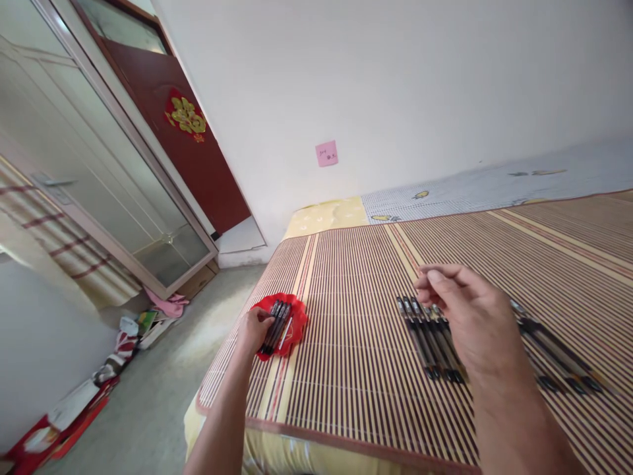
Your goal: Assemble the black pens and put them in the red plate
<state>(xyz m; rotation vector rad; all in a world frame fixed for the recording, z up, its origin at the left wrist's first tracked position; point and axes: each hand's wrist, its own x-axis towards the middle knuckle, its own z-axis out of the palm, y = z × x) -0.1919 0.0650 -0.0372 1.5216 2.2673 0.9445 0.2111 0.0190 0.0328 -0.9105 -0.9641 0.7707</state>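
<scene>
My left hand reaches over the left side of a red scallop-edged dish, its fingers closed at several black pens lying side by side in it. It seems to grip the leftmost pen, though the fingers partly hide the contact. A thin white stick lies in the dish, right of those pens. Raised above the mat is my right hand, thumb and fingers pinched together with nothing visible between them. Below it rests a row of dark pens, partly covered by the hand. More pens lie right of that wrist.
A striped bamboo mat covers the bed, with patterned sheet along the wall. A pink note is stuck on the wall. To the left are a glazed door, a red-brown door and assorted items on the floor.
</scene>
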